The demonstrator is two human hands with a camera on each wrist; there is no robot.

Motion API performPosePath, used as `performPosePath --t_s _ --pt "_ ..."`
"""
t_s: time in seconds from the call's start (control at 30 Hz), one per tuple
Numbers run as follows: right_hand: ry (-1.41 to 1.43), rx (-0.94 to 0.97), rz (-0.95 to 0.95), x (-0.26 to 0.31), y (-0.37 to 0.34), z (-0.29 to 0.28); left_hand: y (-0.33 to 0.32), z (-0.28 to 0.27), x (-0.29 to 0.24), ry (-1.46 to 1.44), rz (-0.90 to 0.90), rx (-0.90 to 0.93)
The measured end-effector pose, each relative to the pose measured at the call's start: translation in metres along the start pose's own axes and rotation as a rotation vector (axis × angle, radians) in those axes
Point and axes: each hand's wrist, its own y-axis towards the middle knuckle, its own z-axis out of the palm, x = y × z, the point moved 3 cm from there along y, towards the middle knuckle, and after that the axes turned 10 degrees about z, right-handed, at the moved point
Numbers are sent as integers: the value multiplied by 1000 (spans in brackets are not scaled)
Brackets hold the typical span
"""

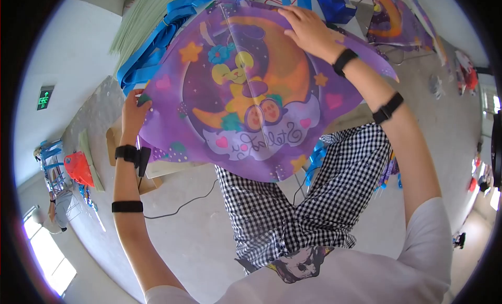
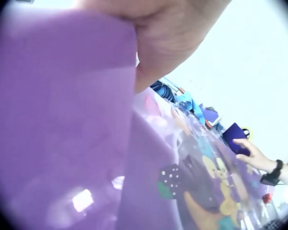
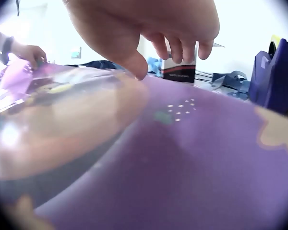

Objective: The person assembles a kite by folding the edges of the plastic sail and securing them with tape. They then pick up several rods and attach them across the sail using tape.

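A purple printed sheet (image 1: 172,123) with a moon, stars and a cartoon animal spreads across the table edge and over the person's lap; its lettering reads mirrored. At its left edge the left hand (image 1: 137,111) pinches the sheet between thumb and fingers; in the left wrist view that hand (image 2: 170,38) is at the top with purple material hanging below it. The right hand (image 1: 308,33) lies over the sheet's upper right part, fingers extended. In the right wrist view the right hand (image 3: 153,24) has spread, slightly bent fingers above the surface, the thumb near or touching it.
Blue ribbon (image 1: 141,76) and pale thin strips (image 1: 137,26) lie at the upper left. A dark blue tape dispenser (image 1: 334,8) stands beyond the right hand. Another printed piece (image 1: 389,21) is at the upper right. A cardboard box (image 1: 112,142) and a black cable (image 1: 180,207) are below left.
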Motion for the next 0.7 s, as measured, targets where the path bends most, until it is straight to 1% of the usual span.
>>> performPosePath --t_s 0.03,0.13,0.23,0.27,0.33,0.4,0.47,0.5,0.53,0.63,0.7 --pt "17 59 -4 7 -14 -5 3 -3 -3 50 16 -13" --pt "110 177 9 25 -65 -19 6 -8 -9 258 -29 31" --pt "102 259 120 31 -105 -37 -1 -2 -31 914 284 -159" --pt "96 278 134 32 -115 -42 -6 5 -49 893 332 -105" --pt "76 313 176 31 -134 -50 -21 28 -103 845 443 4" --pt "82 371 222 33 -146 -51 -30 58 -143 621 631 218" --pt "103 426 247 42 -155 -47 -39 89 -201 392 631 425" --pt "118 378 248 46 -161 -41 -38 105 -215 429 719 428" --pt "124 368 251 48 -163 -41 -34 121 -221 471 803 429" --pt "165 324 248 51 -158 -45 -19 149 -216 659 794 437" --pt "219 392 280 44 -152 -47 -6 156 -201 577 738 551"
